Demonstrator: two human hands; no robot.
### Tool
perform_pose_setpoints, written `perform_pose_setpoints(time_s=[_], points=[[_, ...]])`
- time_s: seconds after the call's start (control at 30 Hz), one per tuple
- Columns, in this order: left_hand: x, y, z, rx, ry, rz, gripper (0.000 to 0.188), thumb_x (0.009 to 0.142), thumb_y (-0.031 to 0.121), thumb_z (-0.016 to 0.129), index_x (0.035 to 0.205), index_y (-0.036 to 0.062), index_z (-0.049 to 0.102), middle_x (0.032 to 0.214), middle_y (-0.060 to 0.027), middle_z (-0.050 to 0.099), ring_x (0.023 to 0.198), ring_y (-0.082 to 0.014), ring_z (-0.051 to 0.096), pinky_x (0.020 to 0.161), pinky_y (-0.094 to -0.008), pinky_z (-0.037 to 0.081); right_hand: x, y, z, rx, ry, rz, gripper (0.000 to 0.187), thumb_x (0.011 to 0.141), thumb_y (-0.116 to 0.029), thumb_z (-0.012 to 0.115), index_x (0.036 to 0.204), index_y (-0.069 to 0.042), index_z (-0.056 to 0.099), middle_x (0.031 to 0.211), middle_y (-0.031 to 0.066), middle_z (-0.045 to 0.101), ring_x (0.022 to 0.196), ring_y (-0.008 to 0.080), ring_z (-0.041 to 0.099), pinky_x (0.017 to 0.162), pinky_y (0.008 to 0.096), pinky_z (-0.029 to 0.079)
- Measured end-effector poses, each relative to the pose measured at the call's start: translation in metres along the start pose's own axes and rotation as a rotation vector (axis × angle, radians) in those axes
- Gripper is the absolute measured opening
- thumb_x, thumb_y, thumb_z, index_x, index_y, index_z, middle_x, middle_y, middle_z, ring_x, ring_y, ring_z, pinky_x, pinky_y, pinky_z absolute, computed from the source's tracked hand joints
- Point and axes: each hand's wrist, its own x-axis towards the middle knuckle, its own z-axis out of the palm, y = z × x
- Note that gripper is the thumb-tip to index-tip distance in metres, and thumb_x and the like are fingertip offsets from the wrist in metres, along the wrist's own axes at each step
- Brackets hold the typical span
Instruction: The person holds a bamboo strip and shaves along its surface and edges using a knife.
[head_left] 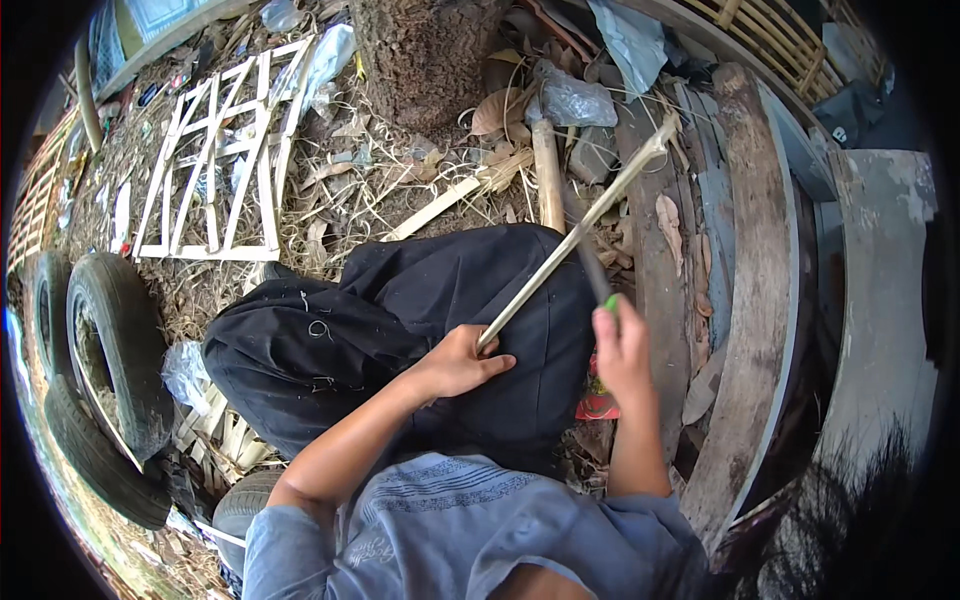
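My left hand [466,363] is closed round the lower end of a long, pale bamboo strip [560,252], over my lap. The strip slants up to the right and away, and its far end looks frayed. In my right hand [624,352] is a knife [592,262] with a bright green handle, most of it hidden by my fingers. Its dark blade is blurred and points away from me, passing close to the strip or behind it. Whether the blade touches the strip I cannot tell.
A bamboo lattice frame [213,222] lies on the littered ground at the far left. Old tyres [125,345] stand at my left. Beyond my knees are a tree trunk [425,60], a round wooden stick [547,175] and a split bamboo piece [440,207]. Wooden planks [752,270] run along my right.
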Motion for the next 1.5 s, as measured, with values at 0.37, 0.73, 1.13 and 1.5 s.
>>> perform_pose_setpoints(time_s=[0.37,0.73,1.13,1.5], points=[[0.009,0.004,0.015,0.254,0.066,0.087,0.040,0.101,0.029,0.049,0.081,-0.0051,0.055,0.061,-0.0219,0.053,0.057,-0.0310,0.053,0.059,-0.0426,0.043,0.011,0.002,0.009,-0.515,-0.196,-0.158,0.042,0.094,-0.041,0.055,0.076,-0.004,0.056,0.059,0.0176,0.061,0.056,0.0393,0.062,0.051,0.0478,0.050],[-0.022,0.019,0.000,0.483,0.232,0.094,0.025,0.097,0.019,0.052,0.086,-0.0036,0.052,0.068,-0.0287,0.056,0.073,-0.0488,0.057,0.060,-0.0515,0.042,0.005,0.017,0.027,-0.447,-0.149,-0.259,0.040,0.093,-0.041,0.058,0.075,-0.005,0.057,0.060,0.0177,0.061,0.057,0.0381,0.063,0.051,0.0471,0.050],[-0.059,0.008,-0.009,0.183,0.044,-0.070,0.031,0.101,0.022,0.047,0.086,-0.0044,0.051,0.058,-0.0096,0.047,0.055,-0.0156,0.045,0.054,-0.0380,0.039,-0.003,0.001,0.017,-0.329,-0.197,-0.102,0.042,0.091,-0.041,0.061,0.074,-0.002,0.059,0.064,0.0216,0.061,0.062,0.0433,0.061,0.055,0.0494,0.048],[-0.037,-0.007,-0.002,0.138,0.007,-0.093,0.038,0.102,0.028,0.045,0.083,-0.0050,0.051,0.059,-0.0216,0.048,0.055,-0.0315,0.049,0.057,-0.0429,0.040,0.013,0.016,0.032,-0.540,-0.225,-0.150,0.052,0.089,-0.051,0.059,0.067,-0.004,0.059,0.057,0.0180,0.060,0.055,0.0379,0.063,0.053,0.0466,0.051]])
